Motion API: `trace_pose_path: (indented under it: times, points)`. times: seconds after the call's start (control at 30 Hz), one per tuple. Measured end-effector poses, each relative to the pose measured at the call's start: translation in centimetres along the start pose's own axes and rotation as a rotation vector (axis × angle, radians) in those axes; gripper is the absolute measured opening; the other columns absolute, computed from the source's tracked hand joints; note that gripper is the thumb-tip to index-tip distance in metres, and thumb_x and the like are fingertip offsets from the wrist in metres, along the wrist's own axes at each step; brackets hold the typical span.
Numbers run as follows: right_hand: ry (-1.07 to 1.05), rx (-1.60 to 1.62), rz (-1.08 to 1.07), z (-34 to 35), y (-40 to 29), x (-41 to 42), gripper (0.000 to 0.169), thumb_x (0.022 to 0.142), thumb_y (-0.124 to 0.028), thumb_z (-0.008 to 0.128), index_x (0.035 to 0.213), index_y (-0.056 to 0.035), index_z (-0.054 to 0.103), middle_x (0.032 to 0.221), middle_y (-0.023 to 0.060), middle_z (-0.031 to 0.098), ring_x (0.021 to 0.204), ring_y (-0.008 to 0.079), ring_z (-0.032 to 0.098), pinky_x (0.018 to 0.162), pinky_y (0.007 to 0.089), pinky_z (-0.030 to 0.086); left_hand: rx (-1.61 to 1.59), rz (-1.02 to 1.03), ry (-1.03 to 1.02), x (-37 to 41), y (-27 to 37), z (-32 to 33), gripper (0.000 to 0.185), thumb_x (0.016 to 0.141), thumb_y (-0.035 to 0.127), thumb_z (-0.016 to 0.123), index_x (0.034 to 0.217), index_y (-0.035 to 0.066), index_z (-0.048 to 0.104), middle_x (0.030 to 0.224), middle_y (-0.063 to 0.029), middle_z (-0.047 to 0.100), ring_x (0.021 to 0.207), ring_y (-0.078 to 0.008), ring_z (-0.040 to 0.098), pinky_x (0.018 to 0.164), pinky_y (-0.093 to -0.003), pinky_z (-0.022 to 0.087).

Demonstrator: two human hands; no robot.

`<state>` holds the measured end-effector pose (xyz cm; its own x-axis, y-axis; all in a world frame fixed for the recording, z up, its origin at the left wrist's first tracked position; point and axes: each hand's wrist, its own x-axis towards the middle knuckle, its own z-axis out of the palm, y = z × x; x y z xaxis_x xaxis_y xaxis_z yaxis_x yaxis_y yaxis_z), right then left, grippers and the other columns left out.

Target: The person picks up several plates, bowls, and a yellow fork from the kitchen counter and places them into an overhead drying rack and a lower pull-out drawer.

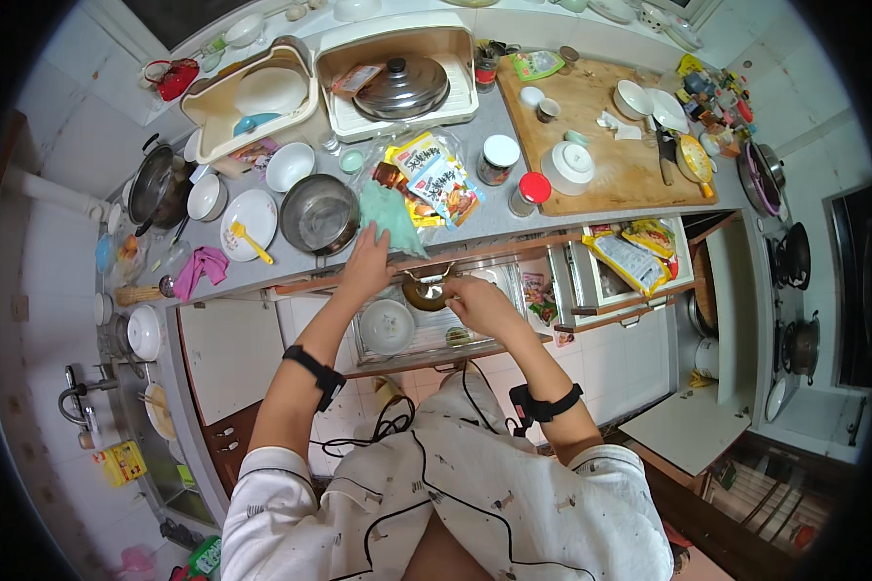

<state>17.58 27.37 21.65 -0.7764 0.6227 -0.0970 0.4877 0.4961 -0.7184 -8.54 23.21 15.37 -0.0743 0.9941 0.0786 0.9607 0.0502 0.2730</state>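
My left hand [367, 263] is at the counter's front edge, its fingertips touching the near side of a green cloth or plastic bag [389, 218]; whether it grips it I cannot tell. Left of the hand stands a steel pot [320, 214]. My right hand [477, 305] is over the pulled-out drawer [436, 357], fingers curled beside a round lid [425, 292]; its grip is hidden. In the same drawer a white bowl [387, 327] sits at the left. Seasoning packets [436, 171] lie behind the green item.
A red-lidded jar [530, 193] stands near the counter edge, right of the packets. Farther right is a wooden cutting board [625, 171] with bowls and a knife. A second open drawer [636, 290] holds food packets. Cabinet doors [687, 428] stand open at both sides.
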Motion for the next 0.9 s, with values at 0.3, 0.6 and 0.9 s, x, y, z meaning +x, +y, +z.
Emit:
trace_pose_path:
  times: [0.3,0.6,0.9]
  points:
    - [-0.037,0.103,-0.02,-0.7,6.2,6.1,0.017,0.083,-0.009,0.06,0.099,-0.0043,0.064,0.096,0.0188,0.064,0.091,0.0387,0.061,0.079,0.0468,0.049,0.231,-0.198,-0.455,7.5,0.9,3.0,0.035,0.064,0.01,0.074,0.095,-0.008,0.069,0.127,-0.0495,0.038,0.104,-0.0515,0.058,0.097,-0.0458,0.047]
    - [0.047,0.382,-0.134,-0.3,3.0,20.1,0.029,0.087,-0.016,0.061,0.112,-0.0016,0.062,0.085,0.0183,0.068,0.075,0.0296,0.067,0.068,0.0376,0.052,0.277,-0.297,-0.341,7.7,1.2,4.5,0.05,0.076,0.002,0.061,0.125,0.0,0.055,0.124,-0.039,0.05,0.103,-0.0521,0.058,0.086,-0.0441,0.053]
    - [-0.273,0.405,0.13,5.9,0.1,28.9,0.062,0.08,-0.031,0.067,0.124,0.0087,0.048,0.071,0.0177,0.067,0.059,0.0252,0.067,0.058,0.0339,0.054,0.076,-0.254,-0.332,6.9,0.7,4.4,0.037,0.071,-0.003,0.062,0.108,-0.003,0.06,0.105,-0.0248,0.062,0.095,-0.0364,0.064,0.073,-0.0412,0.056]
